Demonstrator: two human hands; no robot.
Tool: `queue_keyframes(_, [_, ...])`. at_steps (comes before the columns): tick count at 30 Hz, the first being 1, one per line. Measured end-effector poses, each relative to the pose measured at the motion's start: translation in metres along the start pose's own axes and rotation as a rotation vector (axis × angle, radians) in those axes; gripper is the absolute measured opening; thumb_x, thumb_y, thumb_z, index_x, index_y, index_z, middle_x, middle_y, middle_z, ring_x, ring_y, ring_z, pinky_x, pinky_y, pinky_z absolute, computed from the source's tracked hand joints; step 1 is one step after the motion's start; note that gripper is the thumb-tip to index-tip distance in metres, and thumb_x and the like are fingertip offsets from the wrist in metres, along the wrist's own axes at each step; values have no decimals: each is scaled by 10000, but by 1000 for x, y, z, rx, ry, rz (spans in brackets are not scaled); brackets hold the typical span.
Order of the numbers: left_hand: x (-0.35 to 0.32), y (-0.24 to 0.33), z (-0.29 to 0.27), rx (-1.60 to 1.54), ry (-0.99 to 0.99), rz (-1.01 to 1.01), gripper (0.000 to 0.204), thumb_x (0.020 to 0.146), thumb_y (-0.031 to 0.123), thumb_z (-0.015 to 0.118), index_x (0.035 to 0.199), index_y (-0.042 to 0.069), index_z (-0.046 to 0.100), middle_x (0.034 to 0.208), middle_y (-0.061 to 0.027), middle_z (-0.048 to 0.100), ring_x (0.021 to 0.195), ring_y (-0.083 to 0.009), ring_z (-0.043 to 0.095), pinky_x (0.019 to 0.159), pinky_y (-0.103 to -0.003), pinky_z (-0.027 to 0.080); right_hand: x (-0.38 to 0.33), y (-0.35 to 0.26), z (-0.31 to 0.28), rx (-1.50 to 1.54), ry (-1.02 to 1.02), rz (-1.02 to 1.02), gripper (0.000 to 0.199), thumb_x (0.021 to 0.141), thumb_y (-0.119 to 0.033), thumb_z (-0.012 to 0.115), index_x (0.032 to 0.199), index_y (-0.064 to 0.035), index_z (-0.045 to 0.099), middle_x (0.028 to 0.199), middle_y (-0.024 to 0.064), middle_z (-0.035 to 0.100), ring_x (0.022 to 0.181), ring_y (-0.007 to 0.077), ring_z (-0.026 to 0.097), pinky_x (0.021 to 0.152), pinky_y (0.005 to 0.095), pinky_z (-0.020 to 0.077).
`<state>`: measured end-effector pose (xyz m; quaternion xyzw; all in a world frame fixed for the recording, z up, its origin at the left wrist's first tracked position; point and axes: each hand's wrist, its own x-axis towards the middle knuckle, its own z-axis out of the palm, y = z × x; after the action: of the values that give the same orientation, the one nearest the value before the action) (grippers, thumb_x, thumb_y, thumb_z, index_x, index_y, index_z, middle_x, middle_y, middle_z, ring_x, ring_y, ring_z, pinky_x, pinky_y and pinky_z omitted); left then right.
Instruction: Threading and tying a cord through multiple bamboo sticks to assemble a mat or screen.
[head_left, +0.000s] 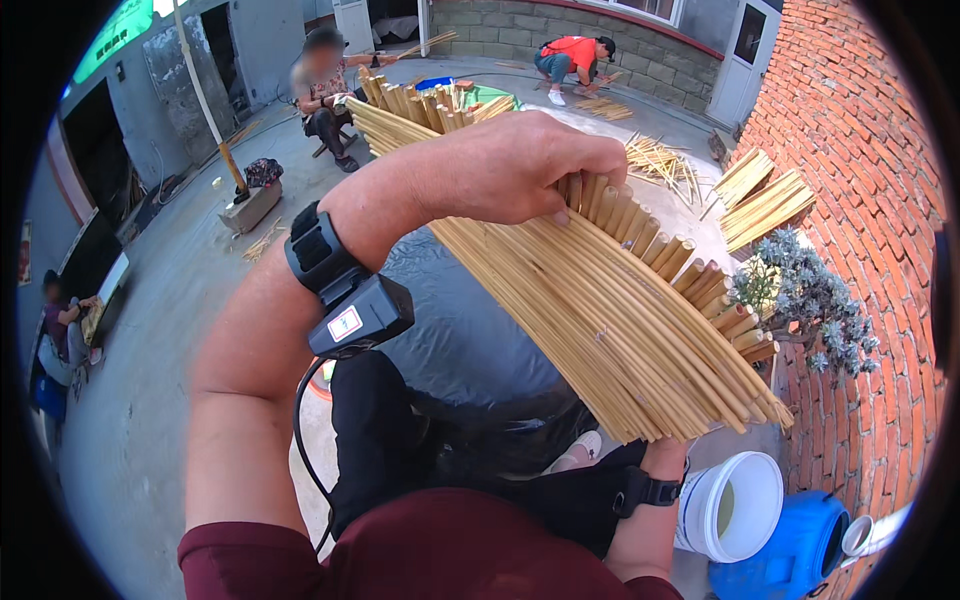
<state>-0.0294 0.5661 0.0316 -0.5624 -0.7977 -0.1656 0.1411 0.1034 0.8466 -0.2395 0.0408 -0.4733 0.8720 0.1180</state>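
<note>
Above the maroon short-sleeved shirt (470, 550) show black trousers (375, 435), up-left of it a broad black strap (318, 252) with a boxy black device (385, 312), white-labelled and cabled, and right of it a black wristband (660, 491).

Bright daylight pours over this scene, strong and warm on the brick wall (860, 140), crisp along the sticks (610, 310)! A bluish sheen slides across the dark sheet (460, 310); over at left, the doorway (102, 150) sinks to near black. Fisheye bending everywhere, black rim all round, and a co-worker's head (323, 55) sits smudged by blur.
</note>
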Motion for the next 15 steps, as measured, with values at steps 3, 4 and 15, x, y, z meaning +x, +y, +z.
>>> queue_keyframes(3, [-21, -35, 50, -80, -97, -62, 335, 677, -33, 693, 959, 56, 535, 847, -90, 599, 869, -303, 592, 750, -388, 468, -14, 51, 14, 22, -56, 186, 156, 908, -154, 524, 913, -1, 495, 1104, 225, 577, 948, 193, 572, 761, 319, 471])
queue_keyframes(4, [-26, -50, 70, -120, -134, -27, 287, 678, -33, 681, 915, 47, 541, 819, -95, 593, 853, -310, 586, 744, -393, 462, -18, 60, 16, 33, -61, 219, 157, 910, -155, 523, 911, -2, 492, 1109, 227, 575, 953, 195, 571, 764, 320, 471])
queue_keyframes(15, [-24, -68, 141, -275, 39, 129, 252, 678, -27, 662, 905, 43, 580, 835, -84, 581, 901, -306, 547, 805, -396, 441, 33, 37, 29, 11, -50, 86, 170, 930, -175, 509, 899, -16, 457, 1164, 245, 549, 1007, 215, 558, 797, 327, 466])
